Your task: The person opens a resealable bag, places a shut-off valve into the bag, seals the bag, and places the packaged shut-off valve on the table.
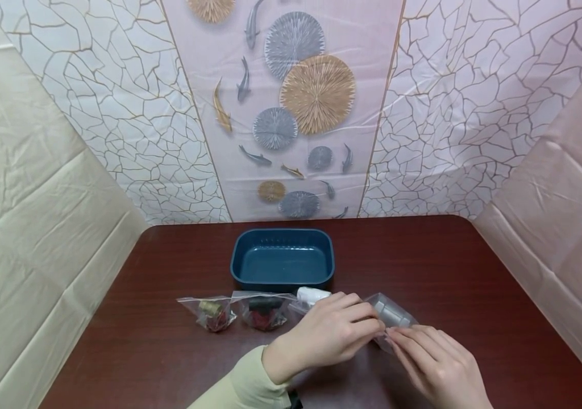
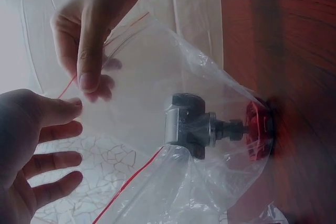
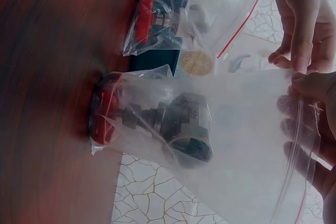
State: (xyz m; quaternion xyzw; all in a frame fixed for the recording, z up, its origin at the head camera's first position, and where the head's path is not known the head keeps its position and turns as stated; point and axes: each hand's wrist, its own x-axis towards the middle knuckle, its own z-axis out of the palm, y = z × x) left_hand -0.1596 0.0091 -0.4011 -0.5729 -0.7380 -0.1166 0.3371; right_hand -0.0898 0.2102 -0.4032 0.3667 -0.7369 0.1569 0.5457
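Note:
A clear zip bag (image 3: 247,114) stands upright on the table, its mouth at the top. Inside it is a grey valve (image 3: 184,121) with a red handwheel (image 3: 107,111) at the bottom. My right hand (image 1: 439,363) pinches the zip strip, thumb on the near side and fingers showing through the plastic behind. My left hand (image 1: 329,329) pinches the same strip at fingertip level, its thumb and forefinger right beside the right thumb. In the left wrist view the other left fingers are spread. The head view has the handwheel hidden behind the hands.
A blue tray (image 1: 283,267) stands behind the bags. Left of my hands sit a bag with a brass-coloured fitting (image 1: 211,308), a bag with a black-and-red valve (image 1: 264,312), and a bag with a white fitting (image 1: 313,295). Patterned cloth walls (image 1: 552,170) enclose the table (image 1: 132,318).

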